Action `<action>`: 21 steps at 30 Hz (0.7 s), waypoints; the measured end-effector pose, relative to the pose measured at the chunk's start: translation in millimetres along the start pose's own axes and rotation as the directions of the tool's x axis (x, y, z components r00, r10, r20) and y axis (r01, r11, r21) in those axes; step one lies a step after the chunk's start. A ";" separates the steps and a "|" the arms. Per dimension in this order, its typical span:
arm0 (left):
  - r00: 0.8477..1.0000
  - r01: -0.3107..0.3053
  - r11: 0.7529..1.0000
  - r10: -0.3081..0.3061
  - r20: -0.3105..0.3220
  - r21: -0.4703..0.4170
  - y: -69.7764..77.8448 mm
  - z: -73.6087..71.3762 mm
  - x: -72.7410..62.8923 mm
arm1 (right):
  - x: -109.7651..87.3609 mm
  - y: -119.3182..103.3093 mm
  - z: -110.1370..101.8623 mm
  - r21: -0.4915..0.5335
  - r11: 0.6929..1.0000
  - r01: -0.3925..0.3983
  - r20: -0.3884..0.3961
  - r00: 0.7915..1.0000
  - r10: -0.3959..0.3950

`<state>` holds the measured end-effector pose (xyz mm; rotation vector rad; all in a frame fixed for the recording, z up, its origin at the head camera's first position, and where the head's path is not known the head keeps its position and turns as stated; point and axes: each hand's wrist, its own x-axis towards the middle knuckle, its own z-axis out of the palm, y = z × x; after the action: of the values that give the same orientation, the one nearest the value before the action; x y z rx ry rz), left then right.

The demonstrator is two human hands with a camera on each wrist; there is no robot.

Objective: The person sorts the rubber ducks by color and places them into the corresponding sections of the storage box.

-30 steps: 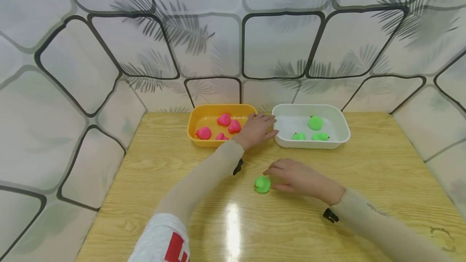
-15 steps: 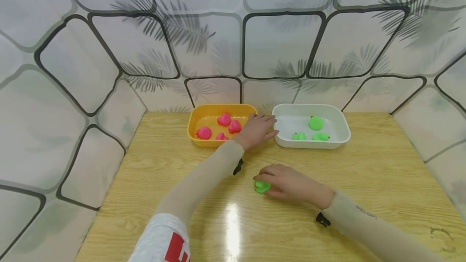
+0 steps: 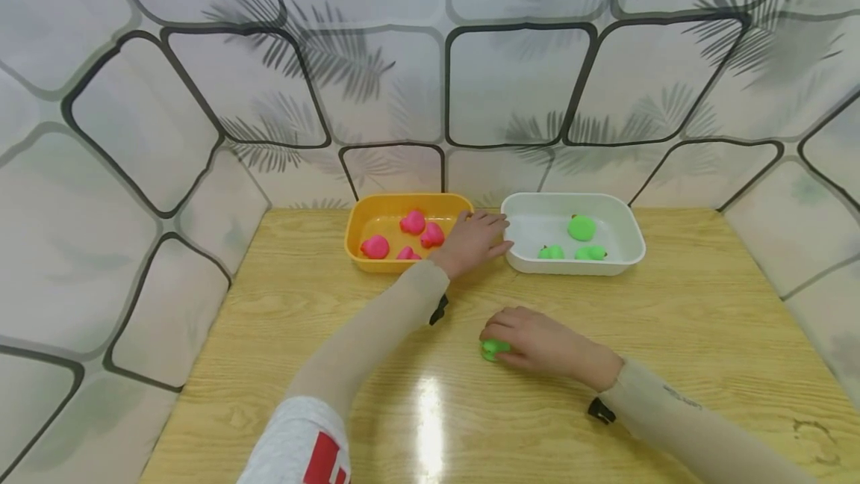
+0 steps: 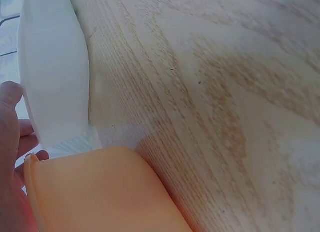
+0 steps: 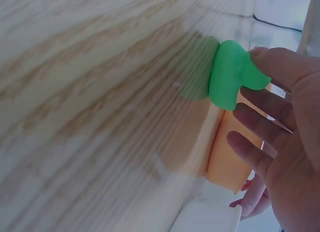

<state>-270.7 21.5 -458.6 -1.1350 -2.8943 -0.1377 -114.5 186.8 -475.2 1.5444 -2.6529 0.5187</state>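
Note:
A green rubber duck point(image 3: 493, 350) is on the wooden table in front of the two bins. My right hand point(image 3: 544, 342) pinches it between thumb and fingers, partly hiding it from above; in the right wrist view the duck point(image 5: 227, 74) sits at or just over the wood. My left hand point(image 3: 472, 241) spans the gap between an orange bin point(image 3: 386, 265) and a white bin point(image 3: 571, 267), touching their rims with its fingers extended. From the left wrist, its fingers show beside the white bin point(image 4: 55, 67) and the rim of the orange bin point(image 4: 100, 192).
Several pink rubber ducks point(image 3: 375, 247) lie in the orange bin, partly hidden by its front wall. Green ducks point(image 3: 581, 228) lie in the white bin. A patterned wall point(image 3: 524, 88) stands directly behind both bins and along the sides of the table point(image 3: 302, 334).
My right hand has reached left onto the green duck and taken hold of it. The duck has then shifted slightly right with the hand. My left hand has stayed in place.

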 end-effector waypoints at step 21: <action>1.000 0.015 1.000 -0.015 0.009 -0.006 0.6 -1.3 0.2 | -26.3 19.8 -15.2 -0.009 0.999 -0.033 -0.089 0.996 0.032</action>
<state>-270.4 22.0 -457.3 -1.1171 -2.9126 -0.1425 -120.2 222.5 -471.2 1.4418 -2.6147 0.5596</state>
